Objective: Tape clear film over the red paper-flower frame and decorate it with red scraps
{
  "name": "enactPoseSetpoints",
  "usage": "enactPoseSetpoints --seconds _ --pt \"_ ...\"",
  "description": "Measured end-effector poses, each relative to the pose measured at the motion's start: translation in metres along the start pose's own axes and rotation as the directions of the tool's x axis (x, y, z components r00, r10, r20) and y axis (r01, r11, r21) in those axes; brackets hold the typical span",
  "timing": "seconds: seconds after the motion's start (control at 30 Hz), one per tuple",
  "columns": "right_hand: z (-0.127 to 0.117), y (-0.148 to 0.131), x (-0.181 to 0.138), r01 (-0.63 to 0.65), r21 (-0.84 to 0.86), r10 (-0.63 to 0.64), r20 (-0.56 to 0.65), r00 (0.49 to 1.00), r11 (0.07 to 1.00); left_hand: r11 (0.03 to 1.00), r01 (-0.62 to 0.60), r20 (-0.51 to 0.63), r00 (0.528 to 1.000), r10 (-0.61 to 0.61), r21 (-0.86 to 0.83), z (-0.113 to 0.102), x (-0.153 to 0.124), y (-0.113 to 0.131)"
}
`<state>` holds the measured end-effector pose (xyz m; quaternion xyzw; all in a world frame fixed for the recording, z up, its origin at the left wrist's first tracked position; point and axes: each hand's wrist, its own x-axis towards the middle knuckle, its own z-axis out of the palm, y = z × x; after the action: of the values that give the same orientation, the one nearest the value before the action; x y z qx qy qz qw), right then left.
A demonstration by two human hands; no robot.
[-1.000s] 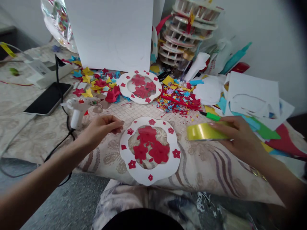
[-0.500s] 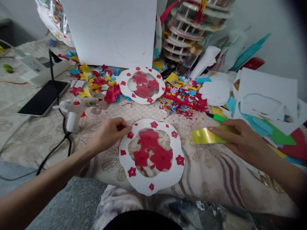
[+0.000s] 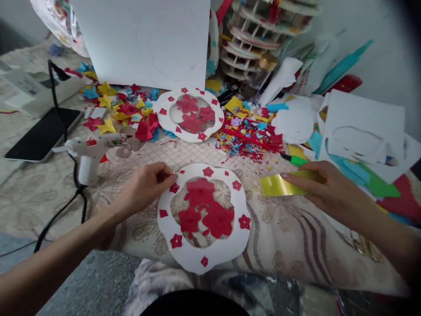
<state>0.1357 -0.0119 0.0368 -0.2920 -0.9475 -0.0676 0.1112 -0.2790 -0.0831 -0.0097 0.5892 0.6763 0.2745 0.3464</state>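
Note:
A white scalloped paper ring (image 3: 215, 253) with small red flowers and a red flower cluster in its window lies in front of me on the patterned cloth (image 3: 283, 245). My left hand (image 3: 146, 184) pinches the ring's upper left edge with closed fingers. My right hand (image 3: 329, 186) lies on a shiny yellow-gold ribbon strip (image 3: 278, 185) to the right, fingers curled over it. A second, similar ring (image 3: 189, 114) lies farther back.
A white glue gun (image 3: 90, 151) with a black cord lies at left, beside a dark phone (image 3: 39, 138). Paper scraps and cut flowers (image 3: 250, 136) litter the middle. A big white sheet (image 3: 144, 41) stands behind, with stacked white trays (image 3: 256, 41) and cut paper sheets (image 3: 362, 127) at right.
My left hand moved right and took hold of the ring's upper left edge. My right hand stayed on the yellow ribbon. The view shifted slightly.

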Motion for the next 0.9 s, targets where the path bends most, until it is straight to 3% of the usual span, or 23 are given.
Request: enactPoseSetpoints --seconds 0.33,0.6,0.9 --pt "0.0 0.002 0.001 0.022 -0.048 -0.02 0.04 0.999 0.999 0.998 -0.014 0.001 1.0 0.014 0.054 -0.001 0.001 0.003" --pt "-0.004 -0.004 0.006 0.127 -0.161 -0.117 0.066 0.991 0.979 0.974 -0.005 0.039 0.999 -0.003 0.227 -0.001 0.003 0.005" --pt "-0.012 -0.011 0.009 0.113 -0.191 -0.08 0.174 0.982 0.975 0.962 0.001 0.058 0.998 -0.017 0.274 -0.001 0.005 0.008"
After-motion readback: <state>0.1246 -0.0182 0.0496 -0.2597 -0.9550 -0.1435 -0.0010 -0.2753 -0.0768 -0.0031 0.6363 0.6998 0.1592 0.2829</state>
